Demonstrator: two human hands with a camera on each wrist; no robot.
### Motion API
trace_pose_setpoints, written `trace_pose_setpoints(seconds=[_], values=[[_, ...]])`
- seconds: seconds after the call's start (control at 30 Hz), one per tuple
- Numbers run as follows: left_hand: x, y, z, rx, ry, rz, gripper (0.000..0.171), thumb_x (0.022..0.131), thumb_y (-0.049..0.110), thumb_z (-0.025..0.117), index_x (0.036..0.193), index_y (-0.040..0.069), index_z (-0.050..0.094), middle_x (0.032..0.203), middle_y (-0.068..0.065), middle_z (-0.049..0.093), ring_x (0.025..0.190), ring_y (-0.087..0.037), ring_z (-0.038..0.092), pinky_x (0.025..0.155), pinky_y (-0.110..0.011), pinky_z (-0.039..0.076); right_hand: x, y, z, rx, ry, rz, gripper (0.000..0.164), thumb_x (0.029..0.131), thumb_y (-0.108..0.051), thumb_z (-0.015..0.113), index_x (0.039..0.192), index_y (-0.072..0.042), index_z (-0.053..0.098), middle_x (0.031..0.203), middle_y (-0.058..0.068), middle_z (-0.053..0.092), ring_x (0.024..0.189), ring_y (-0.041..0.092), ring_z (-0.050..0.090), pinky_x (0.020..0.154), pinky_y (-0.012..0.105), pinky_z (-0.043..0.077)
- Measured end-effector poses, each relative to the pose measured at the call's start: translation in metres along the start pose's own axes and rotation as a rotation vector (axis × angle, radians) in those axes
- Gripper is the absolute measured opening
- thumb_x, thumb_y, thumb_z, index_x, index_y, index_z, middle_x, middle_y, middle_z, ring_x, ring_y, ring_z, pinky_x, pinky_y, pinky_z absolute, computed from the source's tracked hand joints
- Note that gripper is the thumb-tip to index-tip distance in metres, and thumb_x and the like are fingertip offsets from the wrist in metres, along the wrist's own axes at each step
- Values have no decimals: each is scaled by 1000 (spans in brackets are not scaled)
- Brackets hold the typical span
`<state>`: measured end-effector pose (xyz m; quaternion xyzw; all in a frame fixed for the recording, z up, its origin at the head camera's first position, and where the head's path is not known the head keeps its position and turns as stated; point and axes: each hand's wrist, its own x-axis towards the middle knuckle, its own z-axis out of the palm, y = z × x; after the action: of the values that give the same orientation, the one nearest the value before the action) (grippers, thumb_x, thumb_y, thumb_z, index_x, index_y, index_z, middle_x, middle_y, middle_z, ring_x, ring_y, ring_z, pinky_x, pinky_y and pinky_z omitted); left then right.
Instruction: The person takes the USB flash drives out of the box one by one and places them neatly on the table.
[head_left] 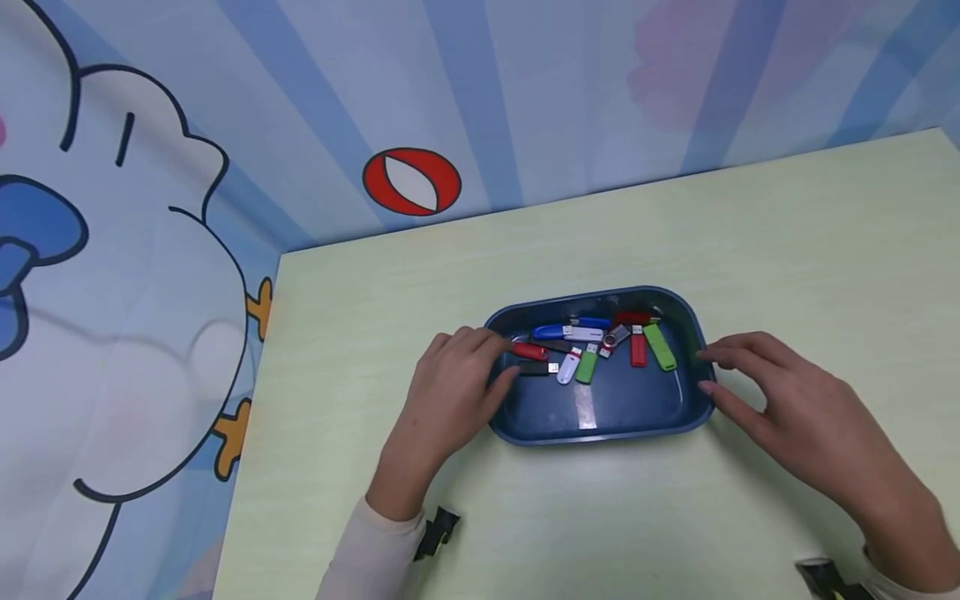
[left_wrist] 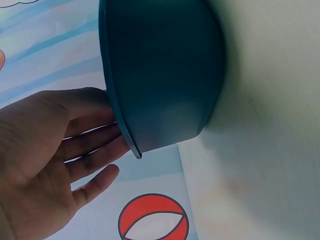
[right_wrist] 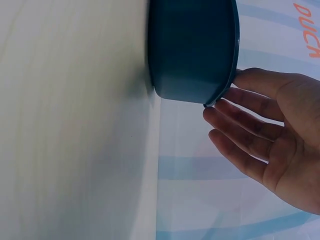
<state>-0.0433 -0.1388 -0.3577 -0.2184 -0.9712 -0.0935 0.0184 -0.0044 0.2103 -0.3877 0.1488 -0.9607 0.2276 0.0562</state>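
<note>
A left hand [head_left: 456, 390] and a right hand [head_left: 806, 417] at the two ends of a blue tray [head_left: 622, 415] of USB sticks [head_left: 659, 347]

The person's left hand bends over the tray's left end, and the right hand reaches in from the other side. Both hands are loose and wide, with thumbs apart from the fingers. The tray sits on the pale table [head_left: 360, 333]. Only the head view shows the sticks inside; the wrist views show the tray's outer sides, and the right one alone shows orange letters [right_wrist: 307, 30]
</note>
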Motion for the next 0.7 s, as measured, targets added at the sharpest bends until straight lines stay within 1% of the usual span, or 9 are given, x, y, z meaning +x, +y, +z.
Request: trace_pose_setpoints(seconds=[0.17, 0.27, 0.37, 0.5, 0.6, 0.7], values=[[11, 0, 1, 44, -88, 13, 28, 98, 29, 80, 118, 9, 77, 116, -3, 76, 108, -21, 67, 95, -41, 53, 1, 1, 0, -1, -6, 11, 39, 90, -22, 86, 125, -9, 74, 130, 14, 66, 103, 36, 71, 71, 57, 60], [17, 0, 3, 80, -139, 29, 27, 97, 29, 80, 116, 10, 79, 111, -2, 77, 104, -20, 66, 95, -40, 51, 0, 1, 1, 7, -6, 13, 39, 90, -22, 86, 125, -10, 74, 130, 13, 66, 103, 35, 71, 72, 57, 60], [22, 2, 4, 104, -189, 50, 28, 97, 30, 80, 118, 11, 79, 109, -1, 77, 104, -19, 65, 97, -40, 49, 0, 2, 1, 10, -8, 17, 39, 90, -22, 86, 125, -10, 74, 131, 13, 66, 104, 36, 71, 73, 57, 60], [28, 6, 4, 119, -252, 63, 30, 98, 31, 79, 121, 12, 78, 113, -2, 78, 108, -20, 65, 100, -42, 47, -1, 2, 1, 10, -5, 13, 39, 90, -22, 86, 125, -9, 74, 131, 13, 66, 104, 36, 71, 72, 57, 60], [33, 8, 4, 138, -283, 66, 31, 98, 33, 78, 122, 13, 79, 114, -2, 78, 107, -20, 65, 100, -42, 46, -1, 2, 1, 10, 2, 4, 39, 89, -21, 87, 125, -9, 74, 130, 13, 67, 103, 35, 72, 71, 56, 60], [37, 10, 5, 151, -295, 72, 31, 98, 33, 79, 121, 13, 79, 114, -2, 78, 106, -20, 65, 99, -41, 46, 0, 2, 1, 9, 1, 4, 40, 89, -21, 87, 125, -9, 74, 130, 13, 66, 103, 36, 72, 71, 56, 60]])
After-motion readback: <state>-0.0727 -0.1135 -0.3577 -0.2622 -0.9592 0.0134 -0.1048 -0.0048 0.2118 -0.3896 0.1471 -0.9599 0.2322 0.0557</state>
